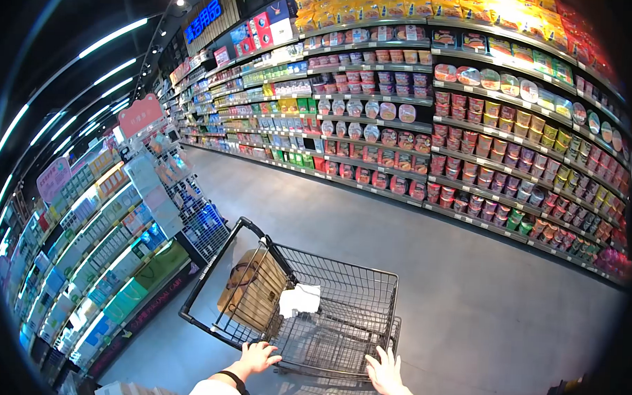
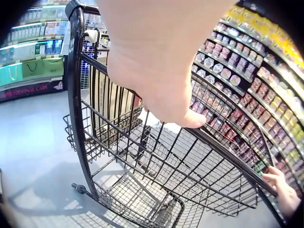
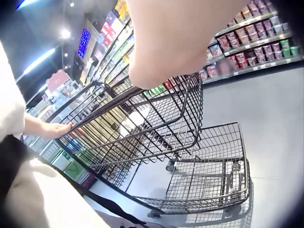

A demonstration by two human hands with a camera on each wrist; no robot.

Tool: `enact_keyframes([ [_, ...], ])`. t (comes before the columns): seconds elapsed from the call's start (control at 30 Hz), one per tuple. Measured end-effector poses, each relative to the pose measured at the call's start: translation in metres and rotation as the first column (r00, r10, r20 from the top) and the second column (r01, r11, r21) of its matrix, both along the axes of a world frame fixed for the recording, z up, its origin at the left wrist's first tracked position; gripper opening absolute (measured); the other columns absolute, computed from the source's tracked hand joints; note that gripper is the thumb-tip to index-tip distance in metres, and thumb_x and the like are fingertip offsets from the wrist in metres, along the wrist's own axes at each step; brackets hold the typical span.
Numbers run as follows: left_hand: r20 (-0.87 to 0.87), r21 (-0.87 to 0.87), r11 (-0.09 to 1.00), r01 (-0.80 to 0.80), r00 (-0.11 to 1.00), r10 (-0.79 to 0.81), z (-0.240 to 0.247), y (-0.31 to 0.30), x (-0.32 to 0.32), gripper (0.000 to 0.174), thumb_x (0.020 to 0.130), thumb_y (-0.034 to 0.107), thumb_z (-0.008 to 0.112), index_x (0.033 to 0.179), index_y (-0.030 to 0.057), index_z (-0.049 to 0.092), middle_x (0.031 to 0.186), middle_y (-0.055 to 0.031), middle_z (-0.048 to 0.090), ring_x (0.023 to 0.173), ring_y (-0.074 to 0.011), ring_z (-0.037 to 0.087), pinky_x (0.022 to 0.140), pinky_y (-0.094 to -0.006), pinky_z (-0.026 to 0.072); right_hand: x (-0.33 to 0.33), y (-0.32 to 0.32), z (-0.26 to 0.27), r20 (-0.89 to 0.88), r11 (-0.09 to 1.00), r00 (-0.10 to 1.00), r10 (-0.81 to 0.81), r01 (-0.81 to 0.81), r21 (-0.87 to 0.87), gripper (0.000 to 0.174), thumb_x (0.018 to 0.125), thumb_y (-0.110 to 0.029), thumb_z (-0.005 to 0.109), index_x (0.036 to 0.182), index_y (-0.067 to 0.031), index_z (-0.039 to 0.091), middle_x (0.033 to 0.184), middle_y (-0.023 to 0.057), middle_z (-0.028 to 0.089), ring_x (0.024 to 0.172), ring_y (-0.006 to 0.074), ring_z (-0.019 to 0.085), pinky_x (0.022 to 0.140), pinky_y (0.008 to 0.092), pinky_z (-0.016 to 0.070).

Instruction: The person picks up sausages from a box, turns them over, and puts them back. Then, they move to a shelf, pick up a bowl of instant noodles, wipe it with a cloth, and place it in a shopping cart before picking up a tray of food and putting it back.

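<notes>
A black wire shopping cart [image 1: 341, 268] stands in front of me, turned at an angle in the aisle. My left hand [image 1: 256, 358] rests on its near bar, fingers extended over it; the left wrist view shows the thumb [image 2: 194, 119] lying along that bar. Farther right on the same side, my right hand [image 1: 386, 371] touches the bar with its fingers spread and fairly straight. Inside the basket, a brown bag [image 1: 260, 293] with a dark handle leans at the left end. Beside the bag lies a white, paper-like piece [image 1: 300, 301].
Long shelves of cup noodles [image 1: 485, 148] and yellow packets [image 1: 378, 6] run along the right and back. On the left stands a lit personal care shelf [image 1: 112, 260], with a wire rack [image 1: 200, 221] at its end near the cart. Grey floor [image 1: 356, 234] lies between them.
</notes>
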State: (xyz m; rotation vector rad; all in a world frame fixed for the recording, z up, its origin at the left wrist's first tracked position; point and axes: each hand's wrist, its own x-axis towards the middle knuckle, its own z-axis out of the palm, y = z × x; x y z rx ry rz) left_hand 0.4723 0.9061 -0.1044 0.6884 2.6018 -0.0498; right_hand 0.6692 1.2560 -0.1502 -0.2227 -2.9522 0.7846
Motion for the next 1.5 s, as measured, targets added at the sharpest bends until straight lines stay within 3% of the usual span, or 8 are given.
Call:
enact_keyframes([
  [0.23, 0.027, 0.012, 1.0, -0.028, 0.999, 0.027, 0.008, 0.05, -0.043, 0.059, 0.085, 0.064, 0.034, 0.125, 0.0233, 0.05, 0.129, -0.007, 0.047, 0.12, -0.023, 0.042, 0.098, -0.053, 0.02, -0.071, 0.051, 0.008, 0.032, 0.996, 0.998, -0.044, 0.042, 0.084, 0.038, 0.086, -0.029, 0.047, 0.122, -0.0167, 0.051, 0.14, 0.0093, 0.028, 0.131, 0.0376, 0.019, 0.102, 0.0639, 0.0172],
  [0.43, 0.13, 0.038, 0.999, 0.034, 0.991, -0.039, 0.012, 0.11, -0.105, 0.064, 0.085, 0.067, 0.028, 0.108, 0.0179, 0.062, 0.098, -0.0096, 0.065, 0.097, -0.0254, 0.06, 0.087, -0.0413, 0.042, -0.147, 0.113, 0.003, 0.069, 0.962, 0.991, -0.116, 0.095, 0.257, 0.041, 0.086, -0.029, 0.043, 0.125, -0.017, 0.048, 0.144, 0.0052, 0.027, 0.134, 0.0363, 0.017, 0.103, 0.0632, 0.0136],
  [0.67, 0.096, 0.101, 0.994, 0.045, 0.994, -0.055, 0.018, 0.192, -0.175, 0.066, 0.085, 0.066, 0.029, 0.09, 0.0116, 0.066, 0.088, -0.0144, 0.066, 0.088, -0.0312, 0.063, 0.077, -0.0406, 0.0492, -0.241, 0.163, 0.021, -0.022, 0.88, 0.967, -0.255, 0.242, 0.408, 0.05, 0.086, -0.037, 0.048, 0.127, -0.0086, 0.044, 0.143, 0.0128, 0.027, 0.133, 0.0352, 0.019, 0.103, 0.0608, 0.0161],
  [0.77, 0.122, 0.121, 0.992, 0.044, 0.991, -0.058, 0.008, 0.231, -0.206, 0.066, 0.086, 0.066, 0.028, 0.089, 0.0112, 0.066, 0.088, -0.015, 0.066, 0.088, -0.0315, 0.063, 0.077, -0.0408, 0.0488, -0.275, 0.164, 0.022, 0.041, 0.93, 0.993, -0.107, 0.085, 0.359, 0.055, 0.087, -0.043, 0.044, 0.129, -0.0069, 0.042, 0.14, 0.0148, 0.029, 0.133, 0.0351, 0.02, 0.103, 0.0617, 0.0142],
  [0.9, 0.22, 0.193, 0.978, 0.082, 0.968, -0.124, 0.002, 0.263, -0.252, 0.06, 0.088, 0.062, 0.029, 0.109, 0.0164, 0.061, 0.1, -0.0136, 0.064, 0.096, -0.0319, 0.06, 0.084, -0.0405, 0.0465, -0.322, 0.195, 0.017, 0.154, 0.959, 0.968, -0.197, 0.157, 0.235, 0.057, 0.09, -0.047, 0.037, 0.131, -0.0077, 0.038, 0.14, 0.014, 0.03, 0.134, 0.0325, 0.019, 0.105, 0.0618, 0.0061],
  [1.03, 0.304, 0.289, 0.946, 0.145, 0.923, -0.234, -0.004, 0.292, -0.302, 0.056, 0.088, 0.061, 0.031, 0.122, 0.0225, 0.054, 0.113, -0.0098, 0.06, 0.106, -0.0306, 0.056, 0.091, -0.0383, 0.0432, -0.369, 0.245, 0.025, 0.279, 0.977, 0.949, -0.145, 0.092, 0.193, 0.062, 0.09, -0.05, 0.033, 0.135, -0.007, 0.034, 0.143, 0.0143, 0.026, 0.136, 0.0295, 0.013, 0.106, 0.0599, 0.0011],
  [1.17, 0.498, 0.241, 0.967, -0.082, 0.866, -0.051, 0.0, 0.338, -0.345, 0.058, 0.083, 0.065, 0.037, 0.124, 0.028, 0.053, 0.123, -0.0049, 0.055, 0.114, -0.0266, 0.051, 0.096, -0.0356, 0.0395, -0.419, 0.301, 0.02, 0.279, 0.981, 0.953, -0.116, 0.067, 0.18, 0.063, 0.09, -0.051, 0.031, 0.136, -0.0065, 0.033, 0.144, 0.0137, 0.023, 0.137, 0.0299, 0.01, 0.106, 0.0593, -0.0008],
  [1.5, 0.5, 0.286, 0.933, -0.22, 0.865, 0.051, 0.0, 0.448, -0.434, 0.054, 0.084, 0.062, 0.041, 0.122, 0.0278, 0.054, 0.12, -0.006, 0.057, 0.115, -0.0258, 0.05, 0.096, -0.035, 0.0385, -0.56, 0.431, 0.013, 0.293, 0.985, 0.955, 0.034, -0.081, 0.151, 0.065, 0.089, -0.053, 0.03, 0.135, -0.0065, 0.032, 0.144, 0.0162, 0.022, 0.137, 0.0326, 0.009, 0.105, 0.0608, -0.0024],
])
